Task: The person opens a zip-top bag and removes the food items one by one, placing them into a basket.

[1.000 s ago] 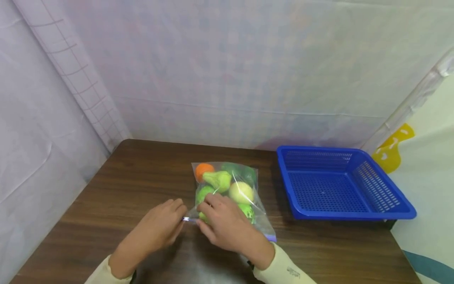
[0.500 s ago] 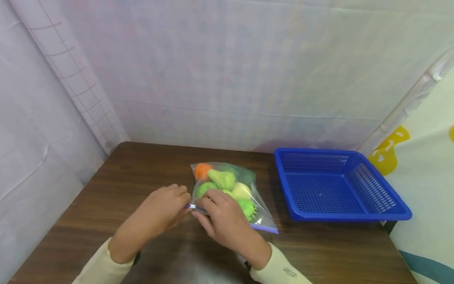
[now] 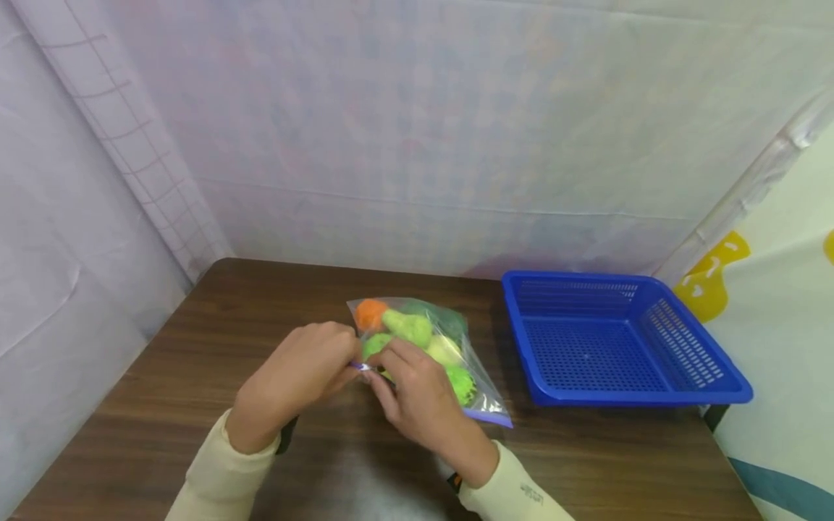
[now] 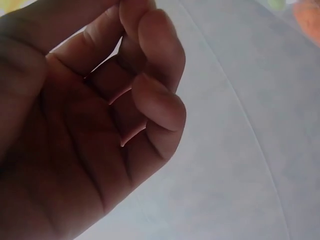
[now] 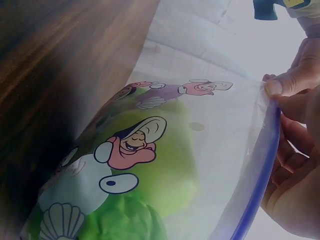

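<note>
A clear zip bag (image 3: pixel 490 396) with a purple zip strip (image 5: pixel 265 170) and cartoon prints lies on the table. Inside it are an orange ball-like piece (image 3: pixel 370 315), a light green pear-shaped piece (image 3: pixel 409 327), a pale yellow round piece (image 3: pixel 446 350) and a bright green piece (image 3: pixel 461 383). My left hand (image 3: pixel 302 367) pinches the zip edge at the bag's near left corner. Close beside it, my right hand (image 3: pixel 417 389) pinches the same strip between thumb and fingers, covering part of the contents. In the left wrist view the left fingers (image 4: pixel 162 107) are curled, their tips out of frame.
A blue plastic basket (image 3: pixel 537 391) with perforated walls stands on the right of the brown wooden table (image 3: pixel 176 405). Pale curtains (image 3: pixel 417 145) hang behind the table and at the left. A yellow-patterned cloth (image 3: pixel 706 289) hangs on the right.
Both hands have moved away from the body with the zip edge. The left hand has also shifted right, closer to the right hand, and the pieces in the bag have shifted slightly.
</note>
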The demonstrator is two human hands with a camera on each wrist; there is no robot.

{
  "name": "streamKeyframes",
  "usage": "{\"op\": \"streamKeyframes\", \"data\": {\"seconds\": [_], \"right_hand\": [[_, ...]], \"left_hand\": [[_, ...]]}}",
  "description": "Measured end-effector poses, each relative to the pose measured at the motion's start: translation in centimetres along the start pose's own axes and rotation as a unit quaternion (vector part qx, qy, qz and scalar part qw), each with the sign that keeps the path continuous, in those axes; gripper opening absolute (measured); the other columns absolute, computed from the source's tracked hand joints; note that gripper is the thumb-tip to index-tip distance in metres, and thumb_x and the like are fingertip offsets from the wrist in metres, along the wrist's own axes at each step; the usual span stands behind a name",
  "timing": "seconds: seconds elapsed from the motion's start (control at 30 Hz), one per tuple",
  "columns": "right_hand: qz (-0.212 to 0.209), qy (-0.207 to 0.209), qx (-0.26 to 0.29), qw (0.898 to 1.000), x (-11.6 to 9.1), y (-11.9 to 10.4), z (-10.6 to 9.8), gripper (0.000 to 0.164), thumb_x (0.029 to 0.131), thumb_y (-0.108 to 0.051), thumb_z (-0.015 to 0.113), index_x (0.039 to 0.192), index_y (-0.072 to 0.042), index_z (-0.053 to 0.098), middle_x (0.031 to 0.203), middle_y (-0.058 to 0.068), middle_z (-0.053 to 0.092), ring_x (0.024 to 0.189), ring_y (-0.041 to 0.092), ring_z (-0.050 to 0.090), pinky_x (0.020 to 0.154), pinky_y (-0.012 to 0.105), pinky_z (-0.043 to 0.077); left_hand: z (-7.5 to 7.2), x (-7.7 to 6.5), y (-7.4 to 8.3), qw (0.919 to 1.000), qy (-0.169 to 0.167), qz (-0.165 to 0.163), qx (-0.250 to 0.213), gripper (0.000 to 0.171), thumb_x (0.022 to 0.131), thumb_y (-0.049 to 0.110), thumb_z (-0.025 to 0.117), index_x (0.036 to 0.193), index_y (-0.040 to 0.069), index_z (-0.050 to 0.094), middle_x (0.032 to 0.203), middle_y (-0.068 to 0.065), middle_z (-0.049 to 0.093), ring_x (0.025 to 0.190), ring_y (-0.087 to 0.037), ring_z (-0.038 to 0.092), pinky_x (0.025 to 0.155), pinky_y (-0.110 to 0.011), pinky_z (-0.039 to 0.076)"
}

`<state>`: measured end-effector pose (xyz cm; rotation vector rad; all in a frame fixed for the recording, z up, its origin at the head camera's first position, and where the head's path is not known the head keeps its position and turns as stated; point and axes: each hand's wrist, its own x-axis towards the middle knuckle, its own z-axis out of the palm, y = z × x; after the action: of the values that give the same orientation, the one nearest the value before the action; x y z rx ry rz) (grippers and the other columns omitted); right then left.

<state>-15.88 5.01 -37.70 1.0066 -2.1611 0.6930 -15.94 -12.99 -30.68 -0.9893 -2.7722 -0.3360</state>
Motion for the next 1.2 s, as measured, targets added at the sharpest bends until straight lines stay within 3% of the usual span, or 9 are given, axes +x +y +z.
{"op": "streamKeyframes", "data": {"seconds": [0.3, 0.6, 1.2], "right_hand": [[0.010, -0.016, -0.008, 1.000, -0.1, 0.1, -0.4, 0.008, 0.088, -0.019, 0.071, 0.088, -0.011, 0.070, 0.085, -0.001, 0.064, 0.071, 0.008, 0.053, 0.056, 0.024, 0.051], [0.009, -0.034, -0.028, 0.999, -0.2, 0.4, -0.6, 0.008, 0.087, -0.019, 0.071, 0.088, -0.011, 0.069, 0.083, 0.001, 0.063, 0.069, 0.009, 0.051, 0.054, 0.025, 0.050], [0.008, -0.049, -0.059, 0.997, -0.3, 1.7, -0.9, 0.012, 0.086, -0.021, 0.072, 0.089, -0.010, 0.067, 0.084, 0.001, 0.062, 0.071, 0.011, 0.053, 0.060, 0.030, 0.053]], "left_hand": [[-0.1, 0.3, -0.3, 0.9993, -0.017, -0.014, -0.031, 0.036, 0.077, 0.016, 0.082, 0.052, 0.020, 0.057, 0.053, 0.010, 0.046, 0.048, -0.002, 0.034, 0.043, -0.022, 0.034], [-0.3, 0.1, -0.7, 0.9993, -0.008, -0.016, -0.032, 0.020, 0.073, 0.019, 0.085, 0.060, 0.018, 0.070, 0.062, 0.009, 0.060, 0.052, -0.004, 0.043, 0.046, -0.024, 0.042], [-0.6, -0.3, -1.7, 0.9984, 0.017, -0.038, -0.039, 0.012, 0.074, 0.017, 0.084, 0.070, 0.014, 0.074, 0.067, 0.004, 0.067, 0.055, -0.006, 0.051, 0.050, -0.030, 0.049]]}}
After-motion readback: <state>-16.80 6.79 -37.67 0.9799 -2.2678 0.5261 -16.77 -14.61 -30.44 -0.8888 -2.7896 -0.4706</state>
